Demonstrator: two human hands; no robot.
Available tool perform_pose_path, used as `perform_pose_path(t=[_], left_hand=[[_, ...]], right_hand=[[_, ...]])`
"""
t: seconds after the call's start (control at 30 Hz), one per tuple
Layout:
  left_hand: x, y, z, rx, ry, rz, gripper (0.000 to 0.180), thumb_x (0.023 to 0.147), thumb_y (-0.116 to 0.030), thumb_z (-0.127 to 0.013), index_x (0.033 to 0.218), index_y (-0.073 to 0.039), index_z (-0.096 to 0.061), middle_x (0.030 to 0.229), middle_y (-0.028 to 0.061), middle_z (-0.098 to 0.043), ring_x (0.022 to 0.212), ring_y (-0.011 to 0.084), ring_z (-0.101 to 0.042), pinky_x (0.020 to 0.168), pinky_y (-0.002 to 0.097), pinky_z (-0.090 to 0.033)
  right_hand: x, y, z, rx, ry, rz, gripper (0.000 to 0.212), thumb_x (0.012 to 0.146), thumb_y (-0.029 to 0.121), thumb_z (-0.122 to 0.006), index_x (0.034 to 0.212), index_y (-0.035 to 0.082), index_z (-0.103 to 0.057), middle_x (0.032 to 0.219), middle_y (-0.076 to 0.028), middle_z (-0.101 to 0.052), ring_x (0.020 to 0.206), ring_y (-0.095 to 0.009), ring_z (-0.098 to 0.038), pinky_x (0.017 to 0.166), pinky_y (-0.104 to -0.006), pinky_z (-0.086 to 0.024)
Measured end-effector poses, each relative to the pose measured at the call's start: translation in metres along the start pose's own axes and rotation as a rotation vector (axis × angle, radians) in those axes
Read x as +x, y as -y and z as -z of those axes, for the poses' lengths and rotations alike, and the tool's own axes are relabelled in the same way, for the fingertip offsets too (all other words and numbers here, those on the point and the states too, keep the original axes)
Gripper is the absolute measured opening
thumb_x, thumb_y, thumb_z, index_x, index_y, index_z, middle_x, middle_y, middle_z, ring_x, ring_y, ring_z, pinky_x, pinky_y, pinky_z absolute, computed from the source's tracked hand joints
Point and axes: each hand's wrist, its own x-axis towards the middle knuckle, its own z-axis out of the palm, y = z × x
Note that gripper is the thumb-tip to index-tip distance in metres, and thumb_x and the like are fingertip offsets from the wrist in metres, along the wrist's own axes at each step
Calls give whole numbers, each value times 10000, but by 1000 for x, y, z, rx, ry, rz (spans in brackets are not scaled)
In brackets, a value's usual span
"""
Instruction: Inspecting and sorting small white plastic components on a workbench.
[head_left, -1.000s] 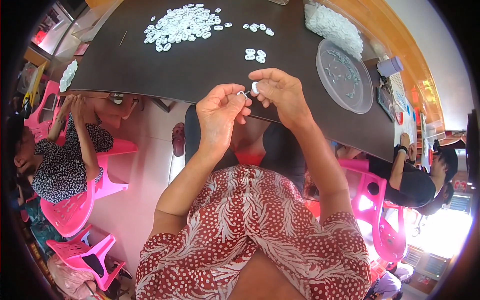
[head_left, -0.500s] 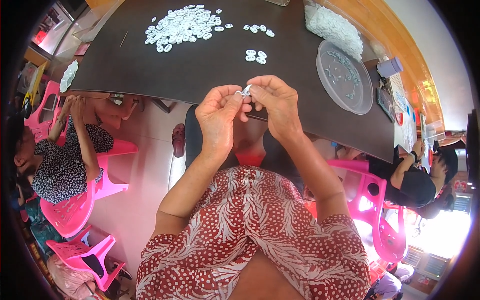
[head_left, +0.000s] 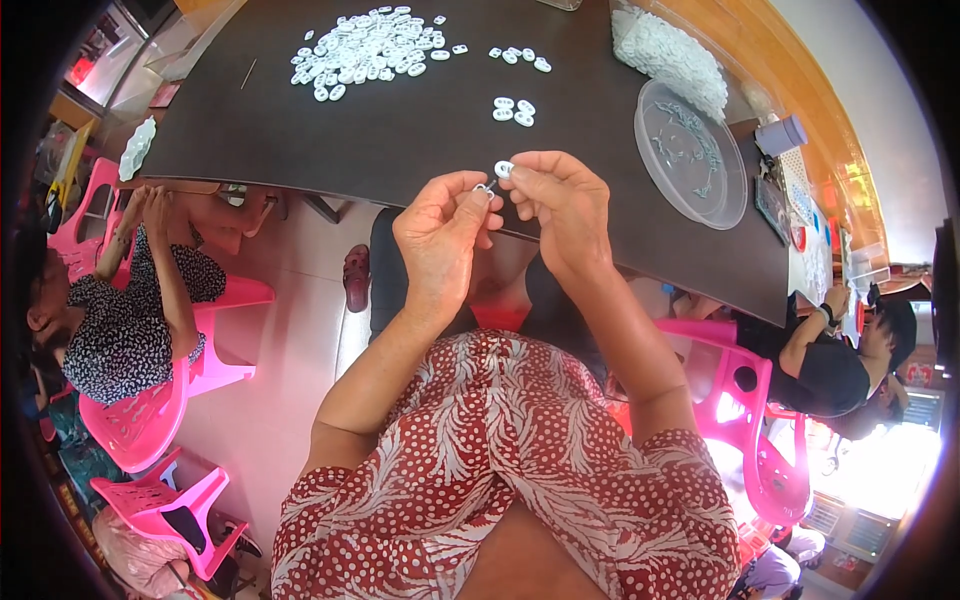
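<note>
A white oval piece (head_left: 504, 170) with a hole is held up between two bare hands near the front edge of a dark table (head_left: 400, 130). The right hand (head_left: 565, 205) pinches it between thumb and forefinger, the tips closed on its lower side. Just beside it, the left hand (head_left: 440, 225) grips a small ring-shaped fitting (head_left: 484, 190), its finer detail too small to tell, between thumb and forefinger.

Beyond the hands lie a group of four white pieces (head_left: 523, 119), a looser row (head_left: 528, 54) farther back and, to the left, a broad heap (head_left: 365, 48) of similar ones. On the right, a clear round tray (head_left: 715, 210) contains scattered grey-green bits (head_left: 704, 155), near a bulky bag (head_left: 670, 60) of white pieces and a pale purple cup (head_left: 780, 133). A thin stick (head_left: 248, 73) rests at left. The tabletop between the hands and the nearest group is unobstructed. Any markings on the pieces are too small to read.

Both forearms rise from the lower edge, elbows bent and wrists apart, the hands angled inward until their fingertips nearly meet. Other people sit at either side, near pink plastic chairs (head_left: 140, 430).
</note>
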Motion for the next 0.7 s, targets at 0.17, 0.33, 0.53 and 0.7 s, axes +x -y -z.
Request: perform_pose_path(t=[0.17, 0.33, 0.53, 0.7], left_hand=[[0, 1, -3, -4, -12, -8, 218, 864, 6, -557, 1079, 38, -561, 792, 59, -629, 638, 73, -580, 503, 173, -439], [-2, 4, -1, -15, -25, -37, 245, 861, 17, -558, 1104, 41, -548, 745, 24, -594, 627, 65, -566, 505, 169, -430], [-3, 6, -2, -2, -45, -55, 240, 862, 36, -546, 1101, 44, -551, 730, 11, -563, 620, 59, -545, 508, 169, -421], [-2, 9, -1, -26, -37, -63, 235, 860, 46, -541, 1095, 48, -551, 720, 7, -547, 616, 61, -535, 512, 171, -419]], right_hand=[[1, -1, -3, 27, -20, -106, 142, 799, 14, -592, 917, -61, -571, 797, -127, -626, 656, -140, -571, 569, -221, -428], [0, -2, -6, 40, -14, -105, 143, 769, 32, -625, 858, -64, -568, 753, -127, -621, 602, -147, -588, 519, -217, -419], [-1, -3, -9, -10, -8, -70, 125, 764, 28, -622, 839, -59, -572, 727, -115, -617, 595, -129, -577, 505, -206, -408], [-1, -4, -10, -61, 0, -37, 104, 763, 24, -615, 826, -48, -577, 720, -95, -615, 598, -111, -570, 501, -198, -397]])
